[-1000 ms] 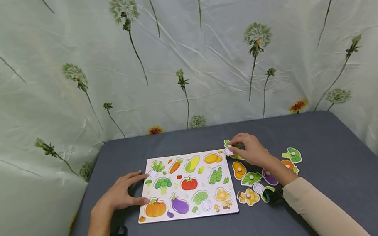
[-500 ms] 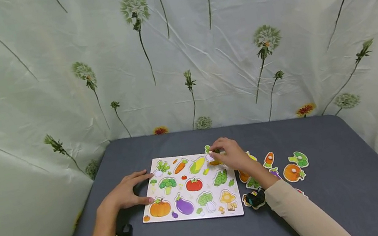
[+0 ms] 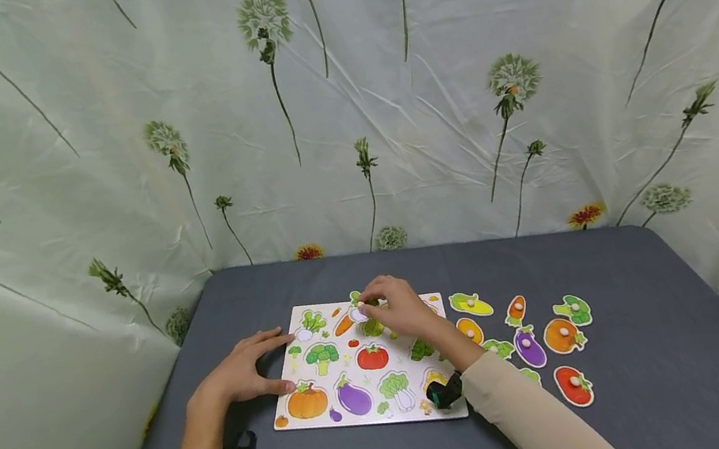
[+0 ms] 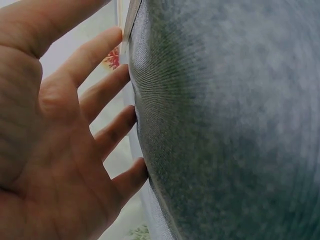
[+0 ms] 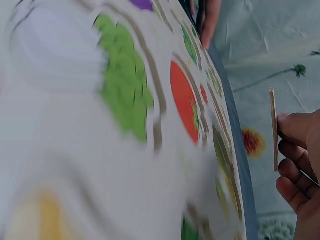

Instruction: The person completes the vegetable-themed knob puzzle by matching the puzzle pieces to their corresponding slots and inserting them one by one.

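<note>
A vegetable puzzle board (image 3: 340,344) lies flat on the dark table, its printed pictures facing up. My right hand (image 3: 403,309) pinches a white-and-green turnip puzzle piece (image 3: 357,313) by its knob, above the board's upper part near the carrot and corn pictures. The right wrist view shows this thin piece (image 5: 274,130) edge-on at the fingertips, raised off the board. My left hand (image 3: 237,370) rests at the board's left edge, fingers spread, index and thumb touching it. In the left wrist view, the left hand (image 4: 65,130) has its fingers extended and grips nothing.
Right of the board lie several loose knobbed pieces: corn (image 3: 471,304), carrot (image 3: 515,311), broccoli (image 3: 573,310), pumpkin (image 3: 564,335), eggplant (image 3: 530,348) and tomato (image 3: 573,386). My right forearm partly covers others. A flower-printed curtain (image 3: 408,87) hangs behind the table.
My right hand has carried the turnip piece leftward from the loose pieces to over the upper middle of the board. The left hand stays at the board's edge; the head view shifted slightly.
</note>
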The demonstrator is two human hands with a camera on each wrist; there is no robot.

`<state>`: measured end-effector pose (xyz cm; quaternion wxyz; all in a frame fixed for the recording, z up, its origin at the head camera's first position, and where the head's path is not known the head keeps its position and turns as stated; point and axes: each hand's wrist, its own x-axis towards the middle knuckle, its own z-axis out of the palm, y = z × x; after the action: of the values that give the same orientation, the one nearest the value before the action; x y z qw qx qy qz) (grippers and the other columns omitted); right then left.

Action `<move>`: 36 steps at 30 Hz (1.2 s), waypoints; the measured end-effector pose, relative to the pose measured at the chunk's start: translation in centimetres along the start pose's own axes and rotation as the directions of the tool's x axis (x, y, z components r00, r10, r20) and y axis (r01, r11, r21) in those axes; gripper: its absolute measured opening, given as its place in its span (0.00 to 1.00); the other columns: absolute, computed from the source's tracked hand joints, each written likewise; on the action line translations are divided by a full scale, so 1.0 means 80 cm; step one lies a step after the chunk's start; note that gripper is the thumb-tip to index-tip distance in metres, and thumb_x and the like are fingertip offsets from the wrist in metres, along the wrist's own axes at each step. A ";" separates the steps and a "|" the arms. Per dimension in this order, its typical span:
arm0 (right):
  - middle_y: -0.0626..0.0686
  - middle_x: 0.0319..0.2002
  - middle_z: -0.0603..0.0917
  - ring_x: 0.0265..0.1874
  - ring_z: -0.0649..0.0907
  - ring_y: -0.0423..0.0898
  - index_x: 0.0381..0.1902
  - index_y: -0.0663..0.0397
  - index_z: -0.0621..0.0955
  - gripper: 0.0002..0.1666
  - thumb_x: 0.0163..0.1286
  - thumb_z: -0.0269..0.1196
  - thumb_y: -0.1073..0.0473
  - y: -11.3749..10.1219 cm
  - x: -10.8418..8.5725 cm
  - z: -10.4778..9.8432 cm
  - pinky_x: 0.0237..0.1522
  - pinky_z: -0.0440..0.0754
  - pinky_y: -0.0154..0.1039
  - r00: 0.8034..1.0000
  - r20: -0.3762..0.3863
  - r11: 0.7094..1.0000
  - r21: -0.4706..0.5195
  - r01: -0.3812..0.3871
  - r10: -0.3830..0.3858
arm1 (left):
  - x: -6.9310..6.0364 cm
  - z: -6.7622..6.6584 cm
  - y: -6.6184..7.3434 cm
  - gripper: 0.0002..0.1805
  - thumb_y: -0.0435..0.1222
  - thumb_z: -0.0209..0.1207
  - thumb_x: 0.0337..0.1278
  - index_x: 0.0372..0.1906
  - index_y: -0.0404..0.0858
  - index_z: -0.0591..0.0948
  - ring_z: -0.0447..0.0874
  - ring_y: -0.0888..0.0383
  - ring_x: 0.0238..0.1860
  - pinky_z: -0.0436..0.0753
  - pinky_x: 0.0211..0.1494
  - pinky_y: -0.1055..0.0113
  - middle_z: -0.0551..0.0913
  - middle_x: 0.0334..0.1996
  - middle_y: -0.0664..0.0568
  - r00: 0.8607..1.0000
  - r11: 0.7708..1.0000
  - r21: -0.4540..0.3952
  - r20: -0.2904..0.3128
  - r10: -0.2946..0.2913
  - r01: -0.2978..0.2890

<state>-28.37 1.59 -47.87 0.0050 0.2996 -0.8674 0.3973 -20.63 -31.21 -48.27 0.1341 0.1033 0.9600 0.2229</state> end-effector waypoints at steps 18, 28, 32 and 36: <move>0.48 0.46 0.88 0.44 0.80 0.44 0.45 0.47 0.91 0.10 0.74 0.66 0.52 -0.051 0.044 0.089 0.46 0.78 0.36 1.000 0.011 0.996 -0.088 -0.023 0.024 | -0.007 0.001 0.004 0.49 0.58 0.77 0.41 0.74 0.51 0.74 0.52 0.28 0.79 0.60 0.70 0.23 0.63 0.79 0.42 1.000 1.000 -0.029 -0.006 -0.005 0.005; 0.47 0.46 0.88 0.49 0.82 0.46 0.46 0.47 0.91 0.10 0.73 0.67 0.52 -0.055 0.054 0.111 0.52 0.81 0.41 0.999 -0.005 0.988 -0.147 -0.055 0.055 | -0.003 0.000 0.006 0.50 0.58 0.77 0.41 0.74 0.50 0.73 0.53 0.29 0.79 0.60 0.70 0.24 0.64 0.79 0.42 1.000 1.000 -0.009 -0.018 -0.013 0.013; 0.48 0.48 0.88 0.50 0.82 0.47 0.47 0.47 0.91 0.10 0.74 0.67 0.53 -0.055 0.056 0.114 0.53 0.81 0.43 0.998 -0.002 0.985 -0.162 -0.059 0.060 | -0.002 0.000 0.005 0.50 0.58 0.77 0.41 0.74 0.51 0.73 0.53 0.29 0.79 0.61 0.70 0.24 0.64 0.79 0.42 1.000 1.000 -0.008 -0.024 -0.015 0.015; 0.49 0.49 0.88 0.51 0.82 0.48 0.47 0.47 0.91 0.11 0.74 0.66 0.52 -0.057 0.058 0.114 0.54 0.81 0.44 0.998 0.008 0.984 -0.166 -0.063 0.065 | -0.002 -0.001 0.003 0.50 0.59 0.77 0.40 0.74 0.52 0.73 0.53 0.30 0.79 0.61 0.70 0.24 0.64 0.79 0.43 0.999 1.000 -0.010 -0.031 -0.011 0.011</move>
<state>-27.75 -9.40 -49.82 0.0114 0.2729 -0.9065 0.3218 -20.45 -31.03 -48.07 0.1208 0.0938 0.9615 0.2284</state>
